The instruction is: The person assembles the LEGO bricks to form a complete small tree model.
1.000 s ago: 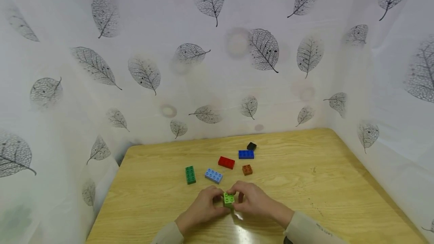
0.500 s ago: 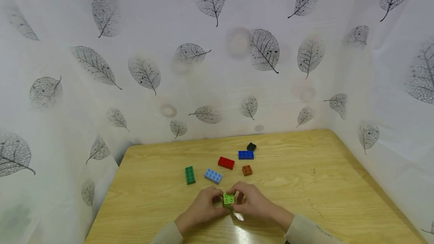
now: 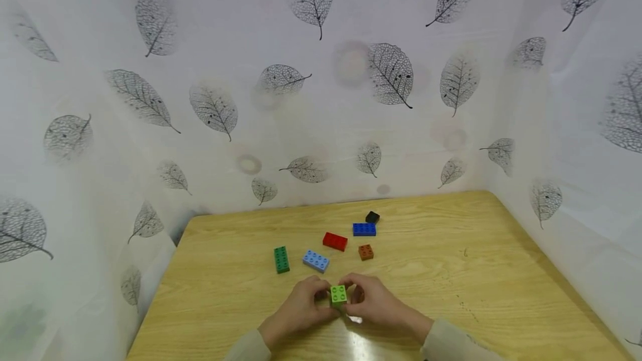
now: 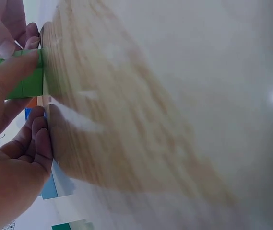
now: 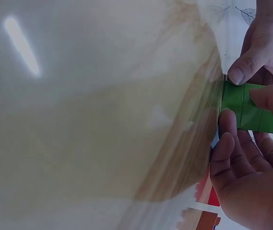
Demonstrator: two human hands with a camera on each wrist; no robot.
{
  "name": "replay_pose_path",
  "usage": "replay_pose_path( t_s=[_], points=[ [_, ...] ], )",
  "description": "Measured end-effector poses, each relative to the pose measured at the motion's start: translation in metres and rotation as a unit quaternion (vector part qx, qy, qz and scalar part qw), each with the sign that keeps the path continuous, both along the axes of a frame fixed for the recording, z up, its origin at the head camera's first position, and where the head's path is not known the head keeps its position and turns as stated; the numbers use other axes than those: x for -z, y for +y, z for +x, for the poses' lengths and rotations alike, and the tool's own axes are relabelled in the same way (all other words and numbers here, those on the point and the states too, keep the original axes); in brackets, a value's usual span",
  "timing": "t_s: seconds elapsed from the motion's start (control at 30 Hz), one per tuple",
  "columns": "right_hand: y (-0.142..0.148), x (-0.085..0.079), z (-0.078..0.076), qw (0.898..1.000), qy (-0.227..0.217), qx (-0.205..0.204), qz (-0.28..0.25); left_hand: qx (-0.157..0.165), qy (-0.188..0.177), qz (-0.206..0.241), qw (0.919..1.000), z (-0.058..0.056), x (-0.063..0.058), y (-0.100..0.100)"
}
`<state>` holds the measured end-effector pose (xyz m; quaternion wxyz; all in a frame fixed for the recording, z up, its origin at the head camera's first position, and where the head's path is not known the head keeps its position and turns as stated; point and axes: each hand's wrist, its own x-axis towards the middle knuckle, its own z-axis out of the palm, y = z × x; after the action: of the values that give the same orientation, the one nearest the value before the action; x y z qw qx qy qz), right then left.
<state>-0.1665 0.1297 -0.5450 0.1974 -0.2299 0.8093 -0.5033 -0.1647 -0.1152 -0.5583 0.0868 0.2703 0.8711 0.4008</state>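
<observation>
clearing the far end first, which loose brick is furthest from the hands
The black brick, just behind the dark blue one; all the others lie nearer.

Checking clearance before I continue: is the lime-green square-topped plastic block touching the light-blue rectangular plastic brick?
No: the head view shows wooden tabletop between the lime-green block and light-blue brick.

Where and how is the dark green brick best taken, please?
Probably pinch the dark green brick by its long sides, near the middle, from above with the left hand, the nearer one: it lies flat, studs up, its length pointing roughly forward, touching no other brick.
</observation>
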Motion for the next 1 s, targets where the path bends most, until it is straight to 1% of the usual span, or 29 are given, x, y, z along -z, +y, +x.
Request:
replay_pose_path(
  t_s=[0.17, 0.27, 0.33, 0.4, 0.43, 0.5, 0.53, 0.6, 0.7, 0.77, 0.83, 0.9, 1.0],
  points=[
    [0.000, 0.005, -0.001, 1.000, 0.003, 0.001, 0.002, 0.005, -0.007, -0.005, 0.9999, 0.000, -0.003, -0.002],
    [0.000, 0.006, -0.001, 1.000, 0.002, 0.003, 0.003, 0.004, -0.024, -0.009, 0.9997, 0.001, -0.006, -0.004],
    [0.000, 0.006, -0.001, 1.000, 0.002, 0.004, 0.004, -0.005, -0.040, -0.010, 0.9992, 0.001, -0.008, -0.006],
    [0.000, 0.005, -0.001, 1.000, -0.001, 0.005, 0.004, -0.024, -0.050, -0.007, 0.9984, 0.001, -0.011, -0.009],
    [0.000, 0.005, -0.001, 1.000, -0.003, 0.006, 0.004, -0.038, -0.054, -0.003, 0.9978, 0.001, -0.013, -0.011],
    [0.000, 0.004, -0.001, 1.000, -0.005, 0.006, 0.003, -0.076, -0.047, 0.011, 0.9960, -0.002, -0.017, -0.016],
    [0.000, 0.004, -0.001, 1.000, -0.006, 0.007, 0.002, -0.097, -0.034, 0.019, 0.9945, -0.003, -0.019, -0.019],
    [0.000, 0.003, -0.001, 1.000, -0.008, 0.007, 0.000, -0.141, 0.008, 0.034, 0.9893, -0.008, -0.021, -0.025],
    [0.001, 0.003, -0.002, 1.000, -0.006, 0.005, 0.003, -0.207, 0.075, 0.037, 0.9748, -0.016, -0.023, -0.035],
    [0.001, 0.003, -0.002, 1.000, -0.008, 0.004, 0.005, -0.243, 0.104, 0.027, 0.9639, -0.022, -0.021, -0.041],
    [0.001, 0.003, -0.002, 1.000, -0.008, 0.003, 0.006, -0.275, 0.111, 0.014, 0.9550, -0.026, -0.020, -0.046],
    [0.001, 0.002, -0.002, 1.000, -0.010, 0.003, 0.007, -0.301, 0.108, -0.001, 0.9476, -0.030, -0.019, -0.050],
    [0.001, 0.002, -0.002, 1.000, -0.013, 0.003, 0.007, -0.326, 0.103, -0.026, 0.9392, -0.033, -0.017, -0.054]
  ],
)
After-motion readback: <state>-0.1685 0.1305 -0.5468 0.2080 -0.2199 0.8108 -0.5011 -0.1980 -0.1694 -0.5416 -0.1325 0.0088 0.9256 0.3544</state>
